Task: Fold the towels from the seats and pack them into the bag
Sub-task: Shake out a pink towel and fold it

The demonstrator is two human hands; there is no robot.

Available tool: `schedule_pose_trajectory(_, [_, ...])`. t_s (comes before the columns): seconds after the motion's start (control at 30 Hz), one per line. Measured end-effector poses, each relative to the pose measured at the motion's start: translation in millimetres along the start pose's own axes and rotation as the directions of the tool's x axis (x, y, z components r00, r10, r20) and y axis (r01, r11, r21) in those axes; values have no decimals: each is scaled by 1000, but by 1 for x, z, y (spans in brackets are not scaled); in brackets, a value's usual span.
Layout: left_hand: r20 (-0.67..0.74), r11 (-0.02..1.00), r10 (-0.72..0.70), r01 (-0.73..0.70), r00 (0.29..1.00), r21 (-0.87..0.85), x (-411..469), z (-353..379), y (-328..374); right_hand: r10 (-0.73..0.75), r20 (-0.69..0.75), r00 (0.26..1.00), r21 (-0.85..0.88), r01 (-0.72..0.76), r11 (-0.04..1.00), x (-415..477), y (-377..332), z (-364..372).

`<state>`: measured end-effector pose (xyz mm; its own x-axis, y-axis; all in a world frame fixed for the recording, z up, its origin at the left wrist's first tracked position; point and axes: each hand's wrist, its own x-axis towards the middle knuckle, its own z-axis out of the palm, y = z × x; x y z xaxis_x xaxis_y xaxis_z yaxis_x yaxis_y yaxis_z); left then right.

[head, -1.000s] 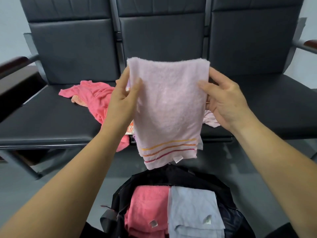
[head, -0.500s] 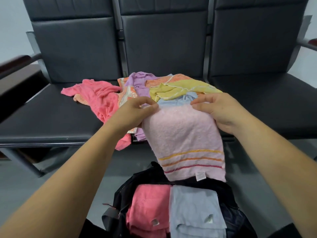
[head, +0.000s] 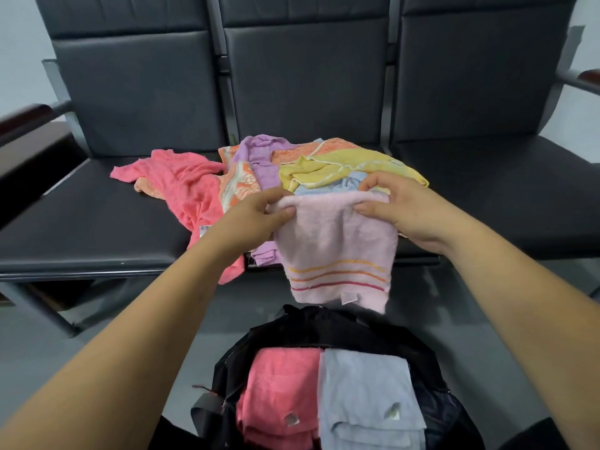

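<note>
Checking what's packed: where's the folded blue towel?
In the head view, the folded blue towel lies in the black bag at bottom centre, right of the folded coral towel.

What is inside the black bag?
Two folded towels lie side by side in the bag: a pink towel and a pale blue towel. Anything under them is covered, so I cannot tell.

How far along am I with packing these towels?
Done: a folded coral towel and a folded light blue towel sit in the black bag. In hand: your left hand and right hand pinch the pale pink striped towel by its top edge. Left: a crumpled heap on the seat, including a yellow towel and a purple towel.
</note>
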<state>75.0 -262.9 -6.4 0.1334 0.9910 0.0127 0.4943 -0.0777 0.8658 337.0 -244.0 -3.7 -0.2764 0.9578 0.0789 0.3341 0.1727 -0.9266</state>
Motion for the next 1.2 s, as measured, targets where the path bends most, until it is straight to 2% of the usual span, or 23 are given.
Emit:
schedule_pose_trajectory(0.07, [-25,992,-49,46,998,-116,1,0,0,68,-16,998,142,-65,988,3,4,-3])
schedule_pose_trajectory(0.13, [-43,947,-164,145,986,-287,2,2,4,150,-76,986,216,-130,968,7,8,-5])
schedule_pose_trajectory(0.2, [31,841,-253,236,967,-486,2,5,7,243,-114,963,301,-200,932,9,9,-4])
schedule_pose_trajectory(0.23, [83,798,-249,253,965,-547,3,5,6,289,-116,950,361,-231,904,9,8,-3])
schedule_pose_trajectory(0.27, [119,794,-223,251,967,-553,4,6,4,326,-99,940,441,-252,861,8,6,-2])
schedule_pose_trajectory(0.3, [128,838,-187,226,974,-497,4,6,3,346,-56,937,535,-265,802,7,4,-3])
schedule_pose_trajectory(0.37, [83,944,-106,127,991,-305,4,6,0,313,87,946,649,-292,702,3,-3,-5])
schedule_pose_trajectory(0.4, [42,973,-77,84,996,-215,4,6,-2,292,142,946,606,-316,730,2,-3,-6])
schedule_pose_trajectory(0.43, [6,988,-50,51,999,-149,3,5,-3,285,158,945,475,-326,817,1,-2,-7])
schedule_pose_trajectory(0.5, [-46,997,-6,3,999,-74,2,4,-3,286,84,955,152,-296,943,1,0,-4])
schedule_pose_trajectory(0.53, [-67,998,11,-15,998,-61,2,3,-2,274,30,961,85,-275,958,2,2,-2])
schedule_pose_trajectory(0.6, [-98,997,64,-67,993,-29,0,1,3,226,-19,974,124,-222,967,2,3,2])
schedule_pose_trajectory(0.67, [-104,993,113,-109,988,43,2,1,5,172,11,985,201,-171,965,4,6,2])
schedule_pose_trajectory(0.73, [-103,991,100,-90,990,99,2,2,5,164,46,985,211,-170,963,4,7,2])
schedule_pose_trajectory(0.77, [-90,998,60,-58,994,26,1,1,5,166,47,985,202,-172,964,4,7,2])
schedule_pose_trajectory(0.83, [-25,958,-86,75,996,-278,0,0,6,163,41,986,182,-168,969,4,8,4])
schedule_pose_trajectory(0.9, [44,840,-187,183,981,-510,1,-3,6,182,32,983,206,-184,961,3,7,6])
schedule_pose_trajectory(0.97, [69,735,-242,229,968,-639,4,-4,5,245,26,969,300,-242,923,2,5,8])
schedule_pose_trajectory(1.03, [110,664,-254,256,961,-703,3,-5,7,306,51,951,434,-297,850,3,2,9])
schedule_pose_trajectory(1.1, [178,667,-213,276,961,-692,0,-7,8,307,150,940,605,-332,723,2,-2,7])
schedule_pose_trajectory(1.13, [199,691,-187,273,962,-670,-1,-9,5,274,205,940,672,-339,658,1,-5,5])
schedule_pose_trajectory(1.2, [192,800,-158,240,969,-550,-2,-14,0,221,259,940,703,-341,624,-2,-10,2])
